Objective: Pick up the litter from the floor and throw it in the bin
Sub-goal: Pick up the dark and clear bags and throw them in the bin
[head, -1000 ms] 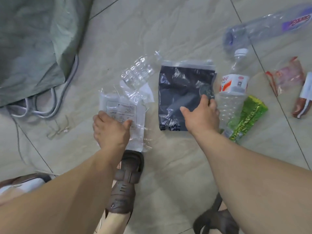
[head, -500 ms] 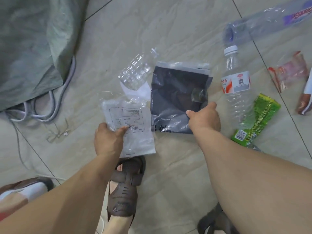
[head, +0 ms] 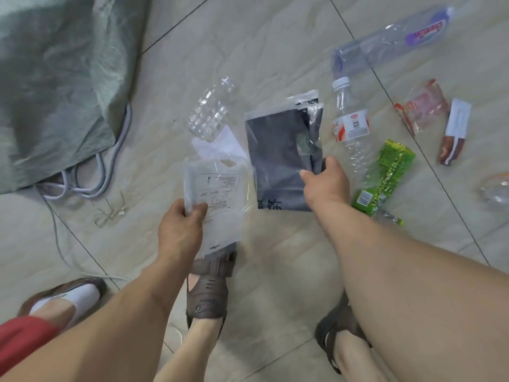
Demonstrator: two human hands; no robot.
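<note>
A grey-green woven sack (head: pixel 55 86), cut off at the upper left edge, slumps on the tiled floor (head: pixel 248 45). The dark glossy plastic pouch (head: pixel 278 158), long axis running away from the person, is pinched at its right edge by the right hand (head: pixel 326 183). The clear printed pouch (head: pixel 217 205), likewise lengthwise, is pinched between thumb and fingers of the left hand (head: pixel 180 230). A crumpled clear bottle (head: pixel 209 111) lies beyond, its neck pointing away.

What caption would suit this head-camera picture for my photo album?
Left hand lifting a clear plastic packet, right hand a dark plastic bag, with bottles and wrappers littering the tiled floor.
</note>
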